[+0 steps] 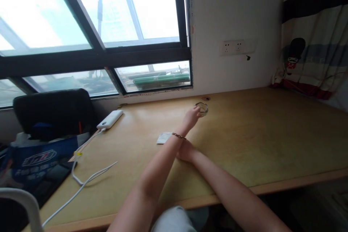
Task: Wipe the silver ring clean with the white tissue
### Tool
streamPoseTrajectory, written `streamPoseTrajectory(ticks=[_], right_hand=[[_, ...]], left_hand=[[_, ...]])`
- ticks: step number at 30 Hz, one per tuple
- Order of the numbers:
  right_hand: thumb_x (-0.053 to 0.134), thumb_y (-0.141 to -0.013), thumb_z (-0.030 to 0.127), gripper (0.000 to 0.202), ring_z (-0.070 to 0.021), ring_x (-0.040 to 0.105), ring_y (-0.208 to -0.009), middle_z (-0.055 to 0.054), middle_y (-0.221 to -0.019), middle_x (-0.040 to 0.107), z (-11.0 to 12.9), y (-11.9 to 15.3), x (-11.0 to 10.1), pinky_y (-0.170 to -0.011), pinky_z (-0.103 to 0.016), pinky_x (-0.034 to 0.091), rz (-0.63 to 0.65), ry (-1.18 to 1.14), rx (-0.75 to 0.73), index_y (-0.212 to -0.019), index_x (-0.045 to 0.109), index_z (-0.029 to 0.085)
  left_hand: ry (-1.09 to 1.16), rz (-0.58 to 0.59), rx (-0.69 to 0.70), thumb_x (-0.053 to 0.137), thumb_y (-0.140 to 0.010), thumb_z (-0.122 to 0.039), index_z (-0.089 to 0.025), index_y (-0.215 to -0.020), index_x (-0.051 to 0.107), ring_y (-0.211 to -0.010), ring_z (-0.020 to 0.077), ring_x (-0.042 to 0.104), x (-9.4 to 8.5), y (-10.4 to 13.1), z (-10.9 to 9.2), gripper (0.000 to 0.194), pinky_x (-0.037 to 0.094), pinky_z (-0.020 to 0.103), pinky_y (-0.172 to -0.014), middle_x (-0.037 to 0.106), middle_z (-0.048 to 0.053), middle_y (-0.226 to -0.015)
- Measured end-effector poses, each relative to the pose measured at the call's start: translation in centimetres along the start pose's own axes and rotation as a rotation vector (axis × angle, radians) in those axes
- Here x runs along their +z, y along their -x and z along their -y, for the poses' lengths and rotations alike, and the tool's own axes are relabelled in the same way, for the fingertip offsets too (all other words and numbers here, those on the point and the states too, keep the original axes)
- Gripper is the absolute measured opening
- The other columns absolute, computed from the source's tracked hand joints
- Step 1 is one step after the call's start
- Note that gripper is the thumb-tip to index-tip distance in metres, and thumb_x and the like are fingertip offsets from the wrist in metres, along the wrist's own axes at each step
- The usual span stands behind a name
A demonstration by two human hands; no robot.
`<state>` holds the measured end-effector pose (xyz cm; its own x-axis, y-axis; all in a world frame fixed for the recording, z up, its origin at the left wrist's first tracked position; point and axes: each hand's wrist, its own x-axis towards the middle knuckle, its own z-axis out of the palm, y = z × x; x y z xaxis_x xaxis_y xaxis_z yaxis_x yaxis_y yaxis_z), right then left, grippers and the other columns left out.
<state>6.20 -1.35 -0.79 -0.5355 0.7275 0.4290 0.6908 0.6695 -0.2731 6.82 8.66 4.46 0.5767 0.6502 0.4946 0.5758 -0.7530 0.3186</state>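
In the head view, a wooden table [258, 137] spans the middle and lower part of the frame, and both bare arms come up over it from the bottom edge. The left hand [191, 116], just right of centre, has its fingers closed on the near side of a thin, shiny loop [207, 109], which sits in front of a small round hole [206, 98] at the table's back edge. A braided bracelet [178, 136] circles the left wrist. The right hand [187, 151] lies lower, near the centre of the frame, partly hidden by the left forearm crossing over it; whether it is spread, curled or holding something I cannot tell. A small white square [164, 138] lies just left of the braided bracelet. Toward the left of the table lies a white rectangular device [110, 119] with a white cable [94, 178] trailing to the lower left. A blue bag [40, 156] and a black chair [54, 107] fill the left edge, below a dark-framed window [146, 52]. A wall socket [233, 47] and a patterned curtain [312, 29] occupy the upper right.
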Motion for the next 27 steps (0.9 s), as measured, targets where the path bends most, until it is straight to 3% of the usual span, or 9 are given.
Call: streamPoseTrajectory(ticks=[5, 7, 10, 16, 27], right_hand=[[0.045, -0.079, 0.02, 0.013, -0.0161, 0.05, -0.087, -0.008, -0.091, 0.056, 0.8, 0.3, -0.9, -0.077, -0.028, 0.04, -0.046, -0.133, 0.08, -0.082, 0.057, 0.015], [0.046, -0.079, 0.019, 0.011, -0.0152, 0.05, -0.086, -0.007, -0.089, 0.056, 1.0, 0.3, -1.1, -0.076, -0.027, 0.04, -0.051, -0.172, 0.085, -0.08, 0.057, 0.015], [0.048, -0.078, 0.017, 0.01, -0.0148, 0.051, -0.086, -0.006, -0.088, 0.055, 1.1, 0.4, -1.1, -0.076, -0.027, 0.04, -0.05, -0.205, 0.11, -0.078, 0.057, 0.016], [0.048, -0.078, 0.017, 0.011, -0.0145, 0.051, -0.085, -0.005, -0.088, 0.056, 1.2, 0.7, -1.2, -0.076, -0.027, 0.041, -0.056, -0.233, 0.132, -0.08, 0.059, 0.018], [0.047, -0.079, 0.017, 0.014, -0.0146, 0.053, -0.084, -0.006, -0.088, 0.057, 1.6, 1.0, -1.5, -0.076, -0.027, 0.041, -0.064, -0.25, 0.147, -0.083, 0.06, 0.018]], left_hand=[[-0.053, -0.121, -0.184, 0.054, -0.074, -0.02, -0.018, -0.083, 0.051, -0.064, 0.0106, 0.053, -8.5, 7.5, 9.0, 0.01, 0.042, 0.022, -0.061, 0.054, 0.003, -0.09], [-0.08, -0.178, -0.289, 0.052, -0.074, -0.02, -0.018, -0.084, 0.051, -0.062, 0.0103, 0.053, -10.7, 10.5, 12.2, 0.011, 0.042, 0.022, -0.06, 0.054, 0.002, -0.09], [-0.136, -0.242, -0.415, 0.052, -0.071, -0.02, -0.019, -0.084, 0.051, -0.062, 0.0111, 0.053, -12.7, 13.9, 16.0, 0.013, 0.043, 0.023, -0.061, 0.054, 0.002, -0.09], [-0.167, -0.29, -0.496, 0.051, -0.069, -0.019, -0.019, -0.082, 0.051, -0.061, 0.0115, 0.053, -13.1, 17.0, 19.3, 0.013, 0.044, 0.024, -0.064, 0.053, 0.001, -0.088], [-0.242, -0.254, -0.521, 0.05, -0.07, -0.014, -0.017, -0.088, 0.051, -0.081, 0.0172, 0.053, -12.3, 17.7, 19.4, 0.018, 0.041, 0.03, -0.076, 0.053, 0.007, -0.097]])
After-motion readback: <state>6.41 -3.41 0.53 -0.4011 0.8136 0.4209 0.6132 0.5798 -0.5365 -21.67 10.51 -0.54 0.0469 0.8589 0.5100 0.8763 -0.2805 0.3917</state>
